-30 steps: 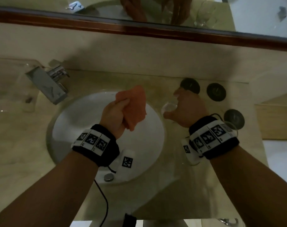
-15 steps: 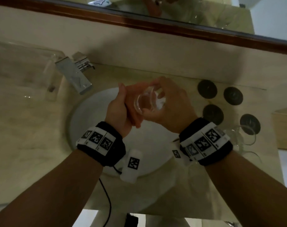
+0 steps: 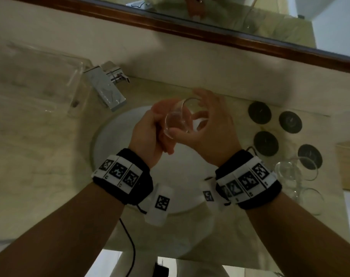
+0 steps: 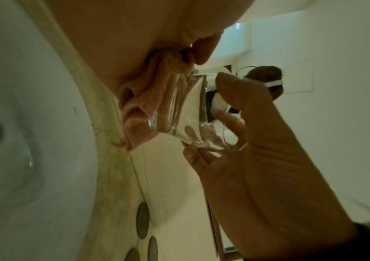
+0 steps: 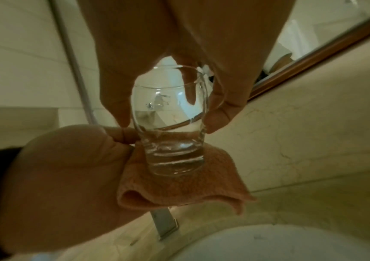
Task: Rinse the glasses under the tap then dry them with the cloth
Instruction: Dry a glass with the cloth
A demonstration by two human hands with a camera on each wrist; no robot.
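Observation:
A small clear glass (image 3: 178, 118) is held over the basin, its base pressed into an orange cloth (image 5: 179, 187). My right hand (image 3: 208, 124) grips the glass near its rim, thumb on one side and fingers on the other (image 5: 219, 120). My left hand (image 3: 150, 132) holds the bunched cloth (image 4: 143, 109) in its palm against the bottom of the glass (image 4: 186, 114). The inside of the glass (image 5: 173, 141) looks empty. A chrome tap (image 3: 106, 90) stands at the back left of the sink; I see no water running.
The white round basin (image 3: 114, 152) is set in a marble counter. Several dark round coasters (image 3: 259, 112) lie to the right. Two more glasses (image 3: 296, 170) stand at the right edge. A clear tray (image 3: 36, 80) sits left of the tap. A mirror runs along the back.
My right hand lifted the glass from the counter at the right and carried it left to the cloth. My left hand kept holding the cloth and now presses it to the glass base.

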